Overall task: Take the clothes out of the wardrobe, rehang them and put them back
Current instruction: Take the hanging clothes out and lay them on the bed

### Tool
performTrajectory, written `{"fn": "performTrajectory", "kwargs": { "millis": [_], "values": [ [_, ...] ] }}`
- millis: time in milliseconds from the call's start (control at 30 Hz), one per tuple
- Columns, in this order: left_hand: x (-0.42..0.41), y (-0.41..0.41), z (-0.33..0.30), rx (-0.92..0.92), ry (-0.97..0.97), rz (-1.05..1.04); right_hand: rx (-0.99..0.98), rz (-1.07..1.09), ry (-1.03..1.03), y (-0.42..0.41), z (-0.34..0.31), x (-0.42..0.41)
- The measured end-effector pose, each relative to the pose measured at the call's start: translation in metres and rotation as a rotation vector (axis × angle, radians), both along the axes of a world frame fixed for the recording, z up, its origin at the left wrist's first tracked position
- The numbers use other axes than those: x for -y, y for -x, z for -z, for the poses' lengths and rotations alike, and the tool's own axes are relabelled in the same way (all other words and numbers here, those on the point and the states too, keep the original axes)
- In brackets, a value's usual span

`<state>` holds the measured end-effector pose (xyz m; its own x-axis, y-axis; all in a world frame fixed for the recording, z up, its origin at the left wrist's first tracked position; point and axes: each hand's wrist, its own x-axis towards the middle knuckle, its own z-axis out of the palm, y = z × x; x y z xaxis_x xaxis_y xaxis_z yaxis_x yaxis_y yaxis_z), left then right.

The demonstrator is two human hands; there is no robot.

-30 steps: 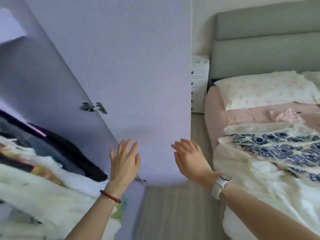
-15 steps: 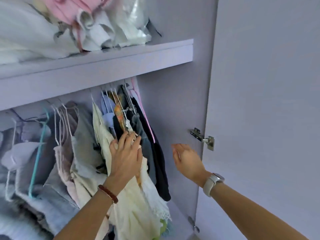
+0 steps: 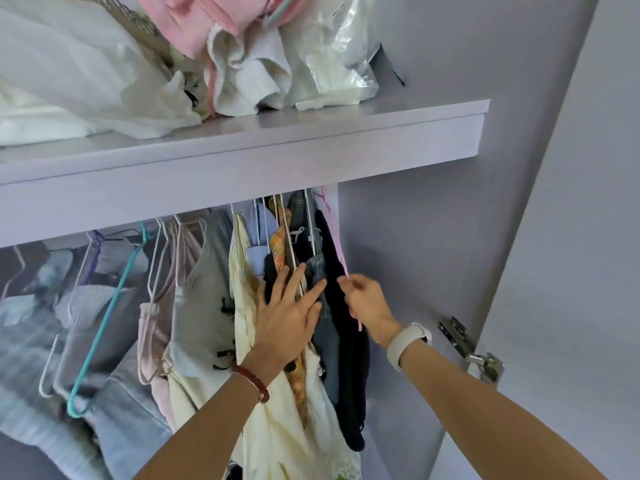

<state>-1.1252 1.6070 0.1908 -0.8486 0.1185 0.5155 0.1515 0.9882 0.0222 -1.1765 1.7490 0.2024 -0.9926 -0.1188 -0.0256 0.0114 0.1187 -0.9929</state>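
Two hands are raised into the wardrobe. Left hand [image 3: 285,320] is laid flat, fingers straight, against the hanging clothes [image 3: 277,393] under the shelf [image 3: 311,150]. Pink hanger [image 3: 337,249] on the dark garment [image 3: 349,375] is pinched by right hand [image 3: 367,303].

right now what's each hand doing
Left hand: open, fingers pressing the hanging clothes.
Right hand: pinching the pink hanger.
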Motion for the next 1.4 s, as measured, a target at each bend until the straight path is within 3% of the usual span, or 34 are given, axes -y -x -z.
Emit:
{"fn": "performTrajectory", "kwargs": {
  "millis": [167, 300, 767, 1000, 1133, 1233, 1400],
  "values": [
    [0.002, 0.004, 0.009, 0.002, 0.000, 0.000, -0.212, 0.242, -0.267, 0.008, -0.010, -0.011],
    [0.002, 0.008, 0.013, -0.012, -0.023, 0.007, -0.299, 0.443, -0.221, 0.003, -0.021, -0.016],
    [0.003, 0.014, 0.017, -0.052, -0.042, 0.073, -0.453, 0.530, -0.309, -0.026, -0.042, -0.039],
    [-0.010, 0.003, 0.005, -0.027, -0.132, 0.042, -0.412, 0.518, -0.266, -0.101, 0.008, -0.070],
    [-0.038, -0.007, -0.004, -0.062, -0.220, 0.283, -0.314, 0.544, -0.316, -0.151, 0.039, -0.102],
    [-0.073, -0.018, 0.000, 0.048, -0.446, 0.431, -0.230, 0.577, -0.389, -0.194, 0.056, -0.125],
    [-0.132, -0.041, 0.040, 0.334, -0.399, 0.627, -0.089, 0.681, -0.580, -0.274, 0.087, -0.159]
  ]
}}
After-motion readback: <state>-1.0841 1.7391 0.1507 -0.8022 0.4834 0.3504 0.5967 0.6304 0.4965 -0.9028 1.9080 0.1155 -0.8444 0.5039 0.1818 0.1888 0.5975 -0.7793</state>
